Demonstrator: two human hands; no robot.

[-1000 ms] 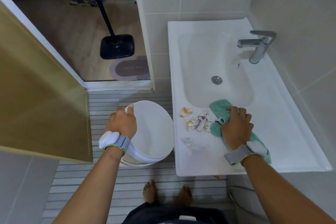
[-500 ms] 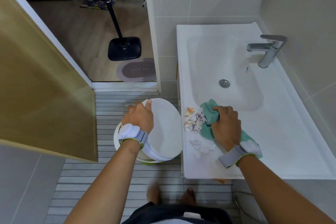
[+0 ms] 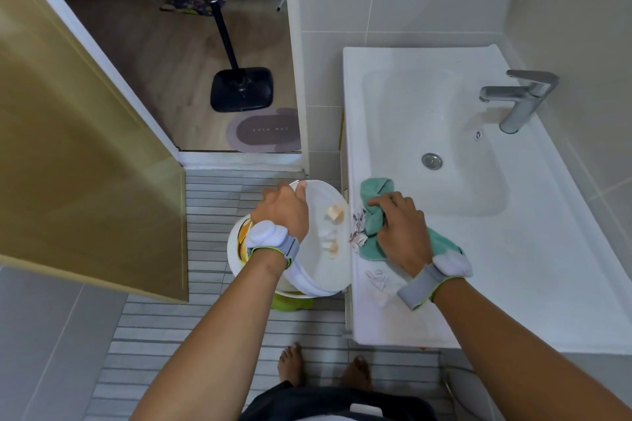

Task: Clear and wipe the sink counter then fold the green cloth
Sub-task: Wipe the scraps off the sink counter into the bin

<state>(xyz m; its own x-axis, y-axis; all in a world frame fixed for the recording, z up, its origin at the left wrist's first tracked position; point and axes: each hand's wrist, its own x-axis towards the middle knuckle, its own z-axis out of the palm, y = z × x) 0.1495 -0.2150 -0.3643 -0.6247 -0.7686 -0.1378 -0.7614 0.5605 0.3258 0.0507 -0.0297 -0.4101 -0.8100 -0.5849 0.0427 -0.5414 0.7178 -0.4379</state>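
Observation:
My right hand (image 3: 402, 227) presses a bunched green cloth (image 3: 374, 195) on the white sink counter (image 3: 513, 284), at its left edge. Crumpled paper scraps (image 3: 359, 231) lie against the cloth right at that edge. Some orange and white scraps (image 3: 333, 214) rest on the white bin lid (image 3: 325, 249), which my left hand (image 3: 284, 212) grips by its rim and holds tilted against the counter edge. The white bin (image 3: 236, 249) stands below it on the floor. Another pale scrap (image 3: 378, 278) lies on the counter near my right wrist.
The basin with drain (image 3: 431, 161) and chrome tap (image 3: 519, 97) lie beyond my right hand. A wooden door (image 3: 78, 147) stands open at the left. A fan base (image 3: 242, 88) and mat (image 3: 265, 130) sit past the doorway. My bare feet (image 3: 321, 366) are on the slatted floor.
My right hand has swept the cloth and scraps left to the counter's edge, and some scraps have dropped onto the lid. My left hand has brought the lid up against the counter.

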